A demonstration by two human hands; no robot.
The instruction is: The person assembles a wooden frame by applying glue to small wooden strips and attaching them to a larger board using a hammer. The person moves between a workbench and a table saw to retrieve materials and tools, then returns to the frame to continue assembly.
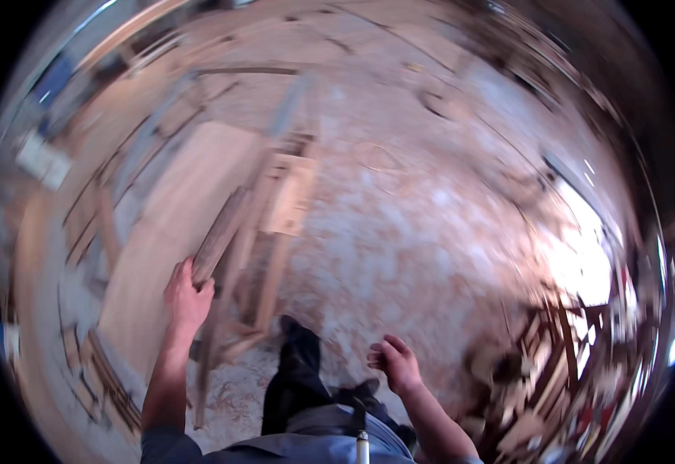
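Brown, likely stiff and fairly light: holding the wooden piece (223, 233) by its near end in the left grip (188, 298), seen against the pale board (179, 182); probably steadier grasped mid-length. Showing nothing in the slack, half-curled right grip (398, 363).

Woodworking shop. Wide pale board (179, 193) lay at left, rough plank (222, 232) near it, wooden frame (276, 271) just beside. Scrap pile (542, 379) sat lower right, strips (113, 383) lower left. Floor (399, 255) was patchy brown, probably sawdust, but blur hid detail.
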